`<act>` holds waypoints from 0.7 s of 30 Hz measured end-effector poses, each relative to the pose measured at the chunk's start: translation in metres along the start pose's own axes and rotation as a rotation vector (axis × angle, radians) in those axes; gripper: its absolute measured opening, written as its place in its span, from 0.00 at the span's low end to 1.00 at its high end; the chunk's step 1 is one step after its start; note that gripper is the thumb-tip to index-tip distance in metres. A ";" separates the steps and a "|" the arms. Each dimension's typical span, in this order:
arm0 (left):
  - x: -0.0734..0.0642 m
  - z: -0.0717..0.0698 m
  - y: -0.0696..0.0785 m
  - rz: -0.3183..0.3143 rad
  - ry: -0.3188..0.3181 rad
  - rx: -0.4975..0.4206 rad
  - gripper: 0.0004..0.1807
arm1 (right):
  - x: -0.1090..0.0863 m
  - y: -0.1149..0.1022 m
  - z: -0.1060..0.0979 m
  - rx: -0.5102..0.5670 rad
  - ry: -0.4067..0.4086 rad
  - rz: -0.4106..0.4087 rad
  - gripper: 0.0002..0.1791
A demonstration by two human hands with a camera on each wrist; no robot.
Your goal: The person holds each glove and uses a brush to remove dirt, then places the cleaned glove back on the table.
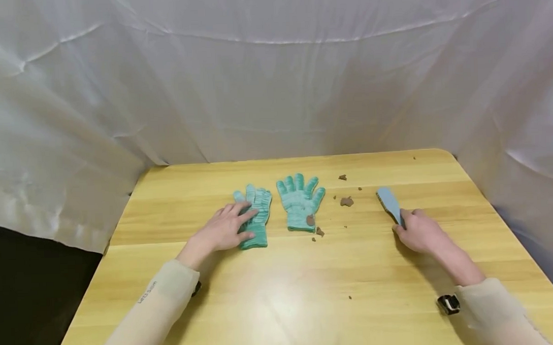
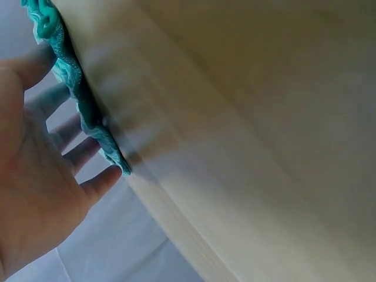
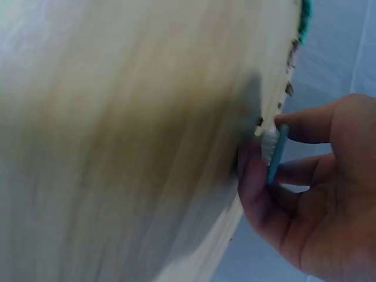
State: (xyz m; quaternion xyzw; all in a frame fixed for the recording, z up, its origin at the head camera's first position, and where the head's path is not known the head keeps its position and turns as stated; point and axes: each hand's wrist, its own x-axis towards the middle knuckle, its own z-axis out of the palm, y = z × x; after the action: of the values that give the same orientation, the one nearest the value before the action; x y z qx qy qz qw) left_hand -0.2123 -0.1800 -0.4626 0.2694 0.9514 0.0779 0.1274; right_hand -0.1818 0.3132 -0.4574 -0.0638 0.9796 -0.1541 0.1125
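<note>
A green knitted glove (image 1: 260, 236) lies on the table under my left hand (image 1: 225, 230), whose spread fingers rest on its left side. In the left wrist view the fingertips touch the glove's (image 2: 71, 79) rumpled edge. To its right a second green glove (image 1: 298, 208) lies flat with its fingers fanned out, a brown clump (image 1: 310, 220) on it near the cuff. Over at the right, my right hand (image 1: 418, 232) grips a small blue brush (image 1: 389, 202) by its handle end. White bristles (image 3: 268, 145) show between thumb and fingers in the right wrist view.
Brown crumbs lie scattered right of the gloves, among them a larger piece (image 1: 347, 202) and one by the cuff (image 1: 320, 232). Pale fabric (image 1: 274, 101) hangs along the far edge and sides of the wooden table (image 1: 281, 304).
</note>
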 end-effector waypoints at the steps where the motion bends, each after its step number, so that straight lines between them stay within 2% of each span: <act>1: 0.000 0.000 0.000 -0.003 -0.004 -0.003 0.40 | -0.001 -0.002 0.002 -0.025 0.001 0.001 0.36; 5: -0.002 0.002 0.001 -0.011 -0.002 -0.013 0.40 | -0.005 -0.007 0.006 -0.085 0.039 0.005 0.34; 13: -0.002 0.003 -0.003 -0.013 0.030 -0.034 0.40 | -0.005 -0.020 0.006 -0.027 0.076 -0.025 0.22; 15: -0.002 0.001 -0.004 -0.004 0.042 -0.036 0.39 | -0.005 -0.021 0.003 -0.034 0.056 -0.009 0.27; 18: -0.005 -0.004 -0.007 0.003 0.066 -0.060 0.38 | -0.008 -0.017 -0.006 -0.035 0.022 0.037 0.43; 21: -0.018 -0.009 -0.011 -0.003 0.127 -0.091 0.37 | -0.015 -0.007 -0.014 -0.007 0.069 0.062 0.51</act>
State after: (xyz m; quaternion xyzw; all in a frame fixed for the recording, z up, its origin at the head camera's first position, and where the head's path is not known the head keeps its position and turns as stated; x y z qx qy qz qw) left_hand -0.2056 -0.1995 -0.4530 0.2562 0.9535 0.1378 0.0788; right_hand -0.1703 0.3132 -0.4398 -0.0284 0.9849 -0.1492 0.0831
